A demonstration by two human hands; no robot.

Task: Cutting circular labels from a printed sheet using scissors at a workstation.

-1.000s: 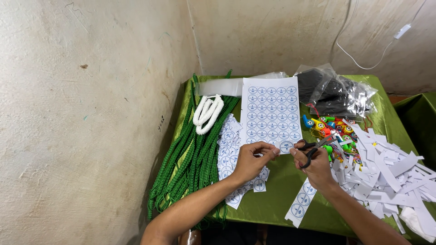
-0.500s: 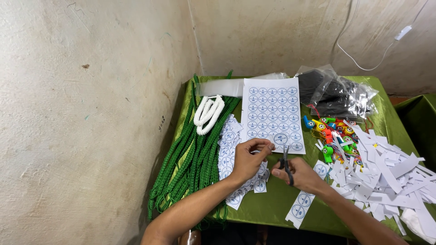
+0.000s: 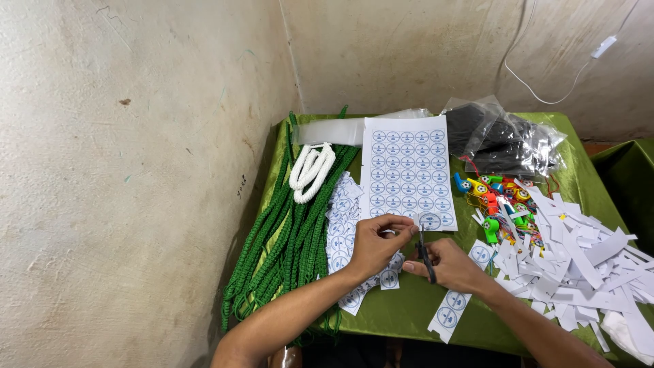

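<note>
The left hand (image 3: 375, 244) pinches a small piece of printed paper (image 3: 397, 227) between thumb and fingertips, holding it just above the green tablecloth (image 3: 409, 310). The right hand (image 3: 453, 266) is closed around the handles of a pair of dark scissors (image 3: 425, 257), whose blades point up toward the pinched piece — the tips meet the paper right beside the left fingertips; whether the blades are parted or shut is too small to tell. The two hands sit close together, nearly touching.

Just beyond both hands lies a full sheet of round blue-and-white stickers (image 3: 407, 170), its near edge right behind the scissor tips. Under and beside the left hand spreads a heap of cut sticker squares (image 3: 343, 221), and further out on that side lie green braided cords (image 3: 286, 238) with a white cord bundle (image 3: 311, 170) on top. Below the right wrist rests a strip of stickers (image 3: 455, 312). Out past the right hand — a pile of white paper offcuts (image 3: 579, 266), some colourful plastic whistles (image 3: 494, 194), and, farther back, clear bags of dark items (image 3: 504, 140).
</note>
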